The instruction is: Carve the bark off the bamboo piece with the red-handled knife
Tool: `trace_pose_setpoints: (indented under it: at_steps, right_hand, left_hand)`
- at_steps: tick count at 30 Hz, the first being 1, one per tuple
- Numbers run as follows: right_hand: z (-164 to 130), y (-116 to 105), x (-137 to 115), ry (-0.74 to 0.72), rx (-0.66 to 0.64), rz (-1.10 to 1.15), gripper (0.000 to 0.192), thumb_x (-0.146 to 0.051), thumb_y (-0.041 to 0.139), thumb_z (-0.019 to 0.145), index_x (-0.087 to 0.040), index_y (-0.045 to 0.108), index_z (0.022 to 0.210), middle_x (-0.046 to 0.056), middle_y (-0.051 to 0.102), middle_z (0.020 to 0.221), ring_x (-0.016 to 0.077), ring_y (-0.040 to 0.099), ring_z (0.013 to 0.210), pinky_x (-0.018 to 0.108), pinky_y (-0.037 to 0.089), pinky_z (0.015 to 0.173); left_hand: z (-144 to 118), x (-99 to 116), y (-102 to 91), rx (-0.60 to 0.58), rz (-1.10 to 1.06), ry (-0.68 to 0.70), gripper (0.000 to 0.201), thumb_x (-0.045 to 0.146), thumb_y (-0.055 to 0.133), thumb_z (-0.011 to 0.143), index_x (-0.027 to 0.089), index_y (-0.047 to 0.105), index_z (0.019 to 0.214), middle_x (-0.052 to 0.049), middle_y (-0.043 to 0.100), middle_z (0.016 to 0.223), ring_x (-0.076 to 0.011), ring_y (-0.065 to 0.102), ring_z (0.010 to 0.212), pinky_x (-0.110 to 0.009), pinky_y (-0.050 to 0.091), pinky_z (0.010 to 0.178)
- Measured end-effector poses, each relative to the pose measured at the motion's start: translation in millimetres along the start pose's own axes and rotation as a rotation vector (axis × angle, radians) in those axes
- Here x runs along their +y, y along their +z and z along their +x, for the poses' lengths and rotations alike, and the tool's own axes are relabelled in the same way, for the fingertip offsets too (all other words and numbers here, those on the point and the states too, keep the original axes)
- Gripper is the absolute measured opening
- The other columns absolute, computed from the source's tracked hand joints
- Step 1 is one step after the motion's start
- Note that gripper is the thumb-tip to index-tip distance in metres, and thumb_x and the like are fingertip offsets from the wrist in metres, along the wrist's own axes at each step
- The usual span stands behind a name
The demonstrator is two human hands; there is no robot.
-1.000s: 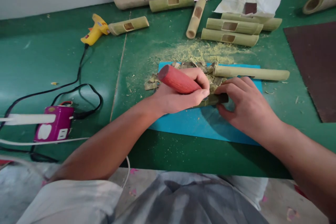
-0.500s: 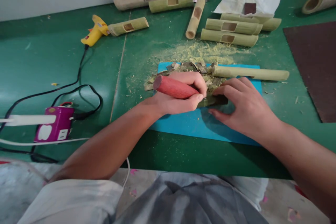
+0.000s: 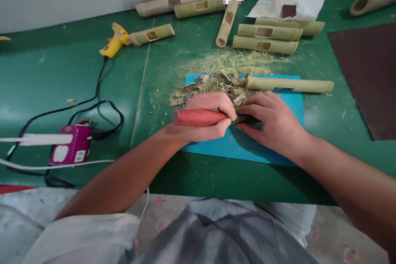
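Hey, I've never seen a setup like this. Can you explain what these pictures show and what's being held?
There's no machine here, just a person's two bare hands. One camera, worn on the head, takes every picture, looking forward and down. The left hand grips a red handle; its working end is hidden. The right hand holds a dark greenish piece, mostly covered by fingers. Beneath is a blue sheet with a pile of chips, on a green table. Around it lie cut bamboo tubes, a yellow corded tool and a purple power adapter.
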State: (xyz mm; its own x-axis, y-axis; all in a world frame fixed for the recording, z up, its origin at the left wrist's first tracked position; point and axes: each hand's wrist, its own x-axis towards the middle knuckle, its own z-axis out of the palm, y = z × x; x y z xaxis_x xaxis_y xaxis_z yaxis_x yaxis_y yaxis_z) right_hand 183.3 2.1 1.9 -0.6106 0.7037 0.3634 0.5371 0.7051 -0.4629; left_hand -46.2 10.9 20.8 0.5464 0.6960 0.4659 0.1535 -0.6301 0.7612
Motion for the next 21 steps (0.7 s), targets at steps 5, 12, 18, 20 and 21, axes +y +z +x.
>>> trace_pose_setpoints:
  at_steps: [5,12,18,20,21]
  right_hand:
    - [-1,1,1,0.015,0.002,0.024,0.015,-0.031,0.069,0.093,-0.019,0.074,0.101,0.011,0.073,0.101,0.0254,0.061,0.091,0.042,0.050,0.081]
    - [0,0,1,0.033,0.002,0.027,0.014,-0.030,0.070,0.092,-0.019,0.074,0.100,0.011,0.073,0.100,0.0256,0.062,0.090,0.043,0.051,0.081]
    - [0,-2,0,0.033,-0.004,0.037,0.013,-0.029,0.071,0.092,-0.020,0.074,0.101,0.010,0.073,0.101,0.0260,0.062,0.092,0.043,0.051,0.081]
    - [0,-2,0,0.032,-0.003,0.040,0.013,-0.028,0.071,0.092,-0.020,0.074,0.102,0.010,0.073,0.101,0.0256,0.063,0.092,0.043,0.051,0.080]
    - [0,-2,0,0.034,-0.005,0.041,0.013,-0.028,0.071,0.092,-0.020,0.074,0.102,0.010,0.073,0.101,0.0255,0.063,0.091,0.043,0.051,0.079]
  left_hand:
    - [-1,0,6.3,0.052,-0.001,0.039,0.006,0.015,0.063,0.082,0.019,0.066,0.077,-0.001,0.073,0.078,-0.0123,0.069,0.072,-0.027,0.056,0.068]
    - [-6,-2,6.6,0.193,0.005,0.085,0.010,0.015,0.059,0.077,0.019,0.060,0.068,0.000,0.067,0.067,-0.0108,0.064,0.059,-0.025,0.050,0.056]
    - [-13,-10,7.4,0.272,0.010,0.096,0.016,0.023,0.062,0.085,0.019,0.062,0.069,0.000,0.067,0.067,-0.0099,0.064,0.059,-0.024,0.049,0.055]
    - [-14,-12,7.5,0.365,-0.029,0.076,0.021,0.030,0.062,0.092,0.020,0.065,0.074,0.000,0.069,0.071,-0.0107,0.065,0.063,-0.026,0.053,0.059]
    - [-14,-12,7.2,0.392,-0.040,0.065,0.022,0.033,0.062,0.094,0.021,0.067,0.076,0.000,0.071,0.073,-0.0113,0.067,0.065,-0.027,0.054,0.061]
